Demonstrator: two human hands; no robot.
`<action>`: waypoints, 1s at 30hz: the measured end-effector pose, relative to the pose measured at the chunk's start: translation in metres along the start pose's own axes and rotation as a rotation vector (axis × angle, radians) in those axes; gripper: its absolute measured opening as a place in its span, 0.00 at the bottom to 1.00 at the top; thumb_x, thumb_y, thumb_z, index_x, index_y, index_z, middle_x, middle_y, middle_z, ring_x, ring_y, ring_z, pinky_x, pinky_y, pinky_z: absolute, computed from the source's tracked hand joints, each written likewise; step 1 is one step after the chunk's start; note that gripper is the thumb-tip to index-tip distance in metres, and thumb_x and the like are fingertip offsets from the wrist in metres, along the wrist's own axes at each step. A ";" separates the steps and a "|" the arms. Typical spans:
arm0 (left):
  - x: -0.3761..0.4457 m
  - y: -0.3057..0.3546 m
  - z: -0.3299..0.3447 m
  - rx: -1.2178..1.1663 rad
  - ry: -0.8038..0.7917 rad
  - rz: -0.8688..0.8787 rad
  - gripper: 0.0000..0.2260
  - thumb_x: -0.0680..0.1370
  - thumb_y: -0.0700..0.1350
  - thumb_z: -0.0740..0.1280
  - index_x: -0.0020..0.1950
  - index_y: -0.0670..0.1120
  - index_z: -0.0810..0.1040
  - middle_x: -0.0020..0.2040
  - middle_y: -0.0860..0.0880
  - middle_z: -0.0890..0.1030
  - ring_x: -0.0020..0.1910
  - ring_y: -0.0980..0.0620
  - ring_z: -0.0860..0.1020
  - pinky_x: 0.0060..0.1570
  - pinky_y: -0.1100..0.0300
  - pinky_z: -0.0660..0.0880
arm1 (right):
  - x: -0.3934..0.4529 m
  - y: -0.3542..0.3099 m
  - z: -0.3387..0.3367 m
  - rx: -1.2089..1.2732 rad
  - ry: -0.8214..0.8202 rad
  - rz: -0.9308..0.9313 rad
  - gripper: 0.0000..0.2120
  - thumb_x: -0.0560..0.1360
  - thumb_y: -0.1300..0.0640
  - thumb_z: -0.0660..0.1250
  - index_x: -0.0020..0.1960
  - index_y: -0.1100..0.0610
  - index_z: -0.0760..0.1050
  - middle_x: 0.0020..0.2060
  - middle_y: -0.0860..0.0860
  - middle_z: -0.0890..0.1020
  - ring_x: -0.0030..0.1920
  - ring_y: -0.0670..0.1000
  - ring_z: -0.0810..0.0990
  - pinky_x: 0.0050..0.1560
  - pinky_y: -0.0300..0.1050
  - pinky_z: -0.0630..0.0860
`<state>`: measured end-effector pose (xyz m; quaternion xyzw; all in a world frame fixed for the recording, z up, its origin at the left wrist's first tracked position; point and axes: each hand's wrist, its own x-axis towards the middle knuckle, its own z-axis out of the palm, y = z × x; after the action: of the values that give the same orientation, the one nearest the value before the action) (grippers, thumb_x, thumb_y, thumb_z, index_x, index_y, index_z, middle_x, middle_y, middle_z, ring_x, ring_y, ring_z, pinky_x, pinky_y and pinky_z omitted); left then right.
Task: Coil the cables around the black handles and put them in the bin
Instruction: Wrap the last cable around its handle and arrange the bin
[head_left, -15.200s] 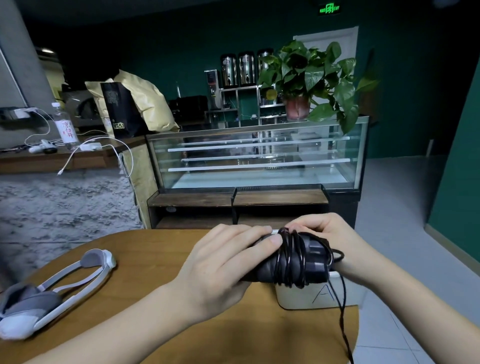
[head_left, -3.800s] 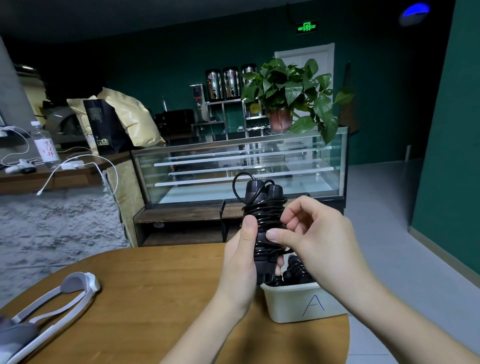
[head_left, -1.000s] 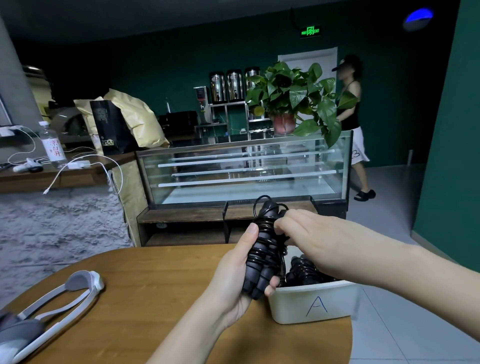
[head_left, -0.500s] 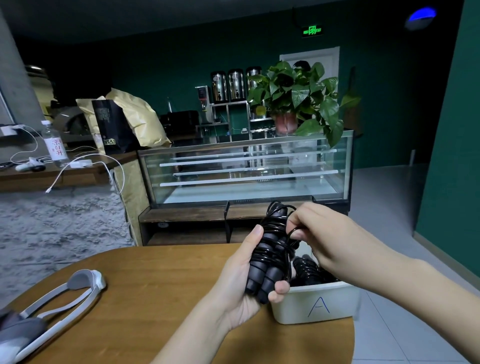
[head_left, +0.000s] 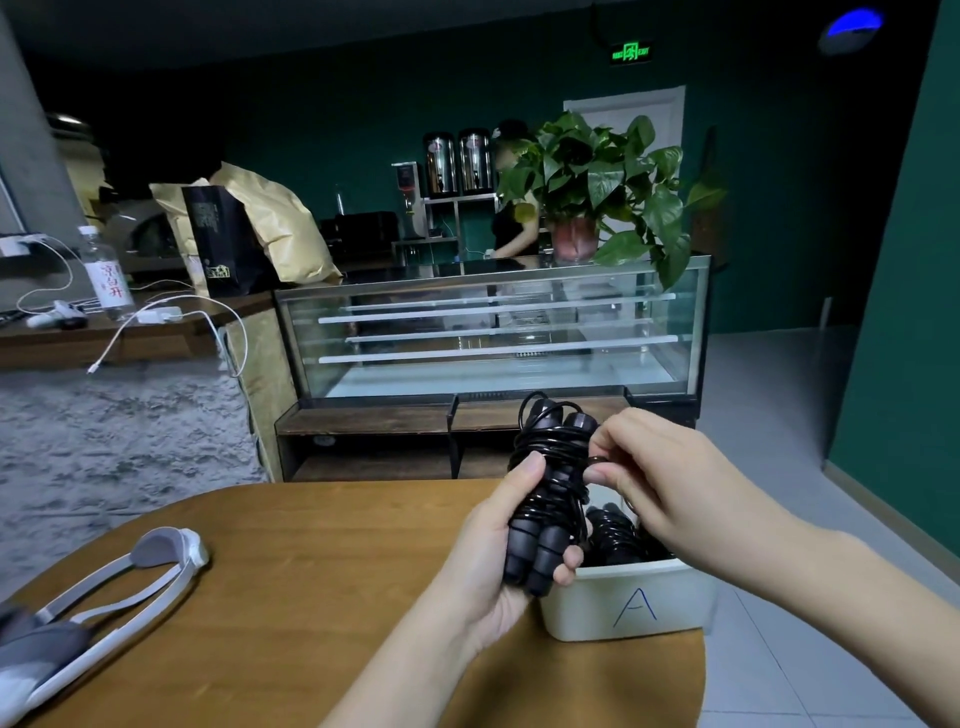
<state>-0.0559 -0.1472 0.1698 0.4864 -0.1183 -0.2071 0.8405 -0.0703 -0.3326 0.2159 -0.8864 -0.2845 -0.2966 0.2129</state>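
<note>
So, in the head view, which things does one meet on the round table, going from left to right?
white headset → left hand → coiled black handles → right hand, pinching the cable; the white bin marked A sits below it at the table's right edge.

Two black handles (head_left: 540, 540) stand side by side and nearly upright, just right of the frame's centre, their rounded lower ends pointing down. A thin glossy black cable (head_left: 553, 457) is wound round both in many tight turns, with a loose loop rising above their tops. Lower right sits a white bin (head_left: 631, 600) marked with a blue letter A, holding more black coiled bundles (head_left: 615, 538).
</note>
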 end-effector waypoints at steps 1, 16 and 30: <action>0.001 0.000 0.001 -0.009 -0.006 -0.010 0.18 0.76 0.57 0.70 0.51 0.43 0.83 0.41 0.38 0.77 0.29 0.46 0.73 0.24 0.62 0.68 | 0.001 -0.002 -0.001 -0.017 0.010 -0.018 0.06 0.79 0.54 0.65 0.45 0.52 0.69 0.39 0.42 0.71 0.41 0.42 0.70 0.42 0.34 0.67; 0.021 -0.008 0.003 0.346 0.102 0.143 0.28 0.73 0.62 0.72 0.59 0.40 0.81 0.40 0.38 0.81 0.31 0.44 0.75 0.28 0.59 0.69 | 0.009 -0.003 -0.004 -0.230 -0.046 -0.054 0.09 0.77 0.56 0.69 0.48 0.49 0.68 0.40 0.42 0.72 0.39 0.44 0.69 0.36 0.39 0.69; 0.047 -0.039 -0.005 -0.055 0.122 0.003 0.20 0.83 0.52 0.59 0.61 0.37 0.78 0.43 0.39 0.82 0.42 0.41 0.79 0.44 0.49 0.79 | -0.040 0.036 0.057 0.487 0.231 0.695 0.10 0.75 0.39 0.67 0.52 0.42 0.74 0.47 0.42 0.83 0.43 0.47 0.83 0.48 0.56 0.80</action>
<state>-0.0217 -0.1820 0.1332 0.4745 -0.0621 -0.1789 0.8596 -0.0513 -0.3438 0.1405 -0.8144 -0.0054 -0.2287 0.5333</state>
